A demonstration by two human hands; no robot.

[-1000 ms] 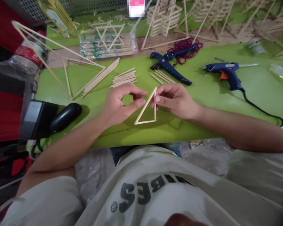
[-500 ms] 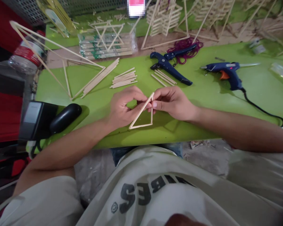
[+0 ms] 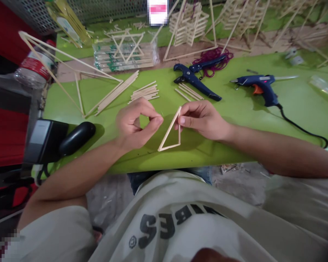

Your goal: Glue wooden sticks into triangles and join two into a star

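My right hand (image 3: pixel 200 118) pinches a small triangle of wooden sticks (image 3: pixel 168 130) by one side near its top corner. The triangle hangs tilted above the green table, its lower corners toward me. Left of it and apart from it, my left hand (image 3: pixel 138 123) has thumb and forefinger pressed together. Whatever is between those fingertips, if anything, is too small to tell. Just beyond my hands lie a pile of short sticks (image 3: pixel 144 91) and a few more short sticks (image 3: pixel 190 92).
Blue cutters (image 3: pixel 198 84) and a blue glue gun (image 3: pixel 262 87) with a cord lie right. Purple string (image 3: pixel 214 66) sits behind. A large stick frame (image 3: pixel 53 47), long sticks (image 3: pixel 117 92), bagged sticks (image 3: pixel 101 58) and a black mouse-shaped object (image 3: pixel 78 137) are left.
My left hand has come away from the triangle and moved left, its fingertips still pinched. The right hand keeps the triangle, which has turned slightly and shifted a little right.
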